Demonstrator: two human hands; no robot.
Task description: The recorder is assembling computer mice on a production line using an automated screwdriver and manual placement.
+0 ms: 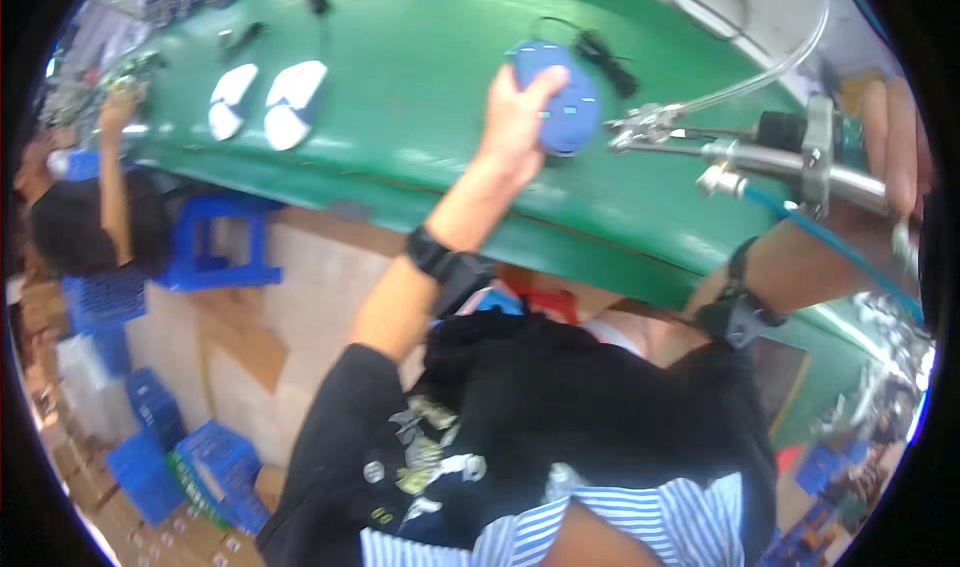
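Observation:
My left hand (517, 117) is closed around a blue rounded device (572, 112), like a corded computer mouse in shape and size, held over the green tabletop (420, 87). A bundled black cable (605, 64) lies just beyond the device. At the far right, my right hand (895, 147) has its fingers wrapped round a long metal tool (770, 157) with hoses attached. The tip of that tool (640, 127) points left, close beside the blue device. Motion blur and the picture's rim hide part of the right hand.
Two white devices (293, 105) with dark cables lie to the left on the table. A clear hose (790, 67) arcs over the right side. Another person's arm (115, 177) reaches in at far left, near a blue stool (225, 242). Blue bins (215, 472) stand on the floor.

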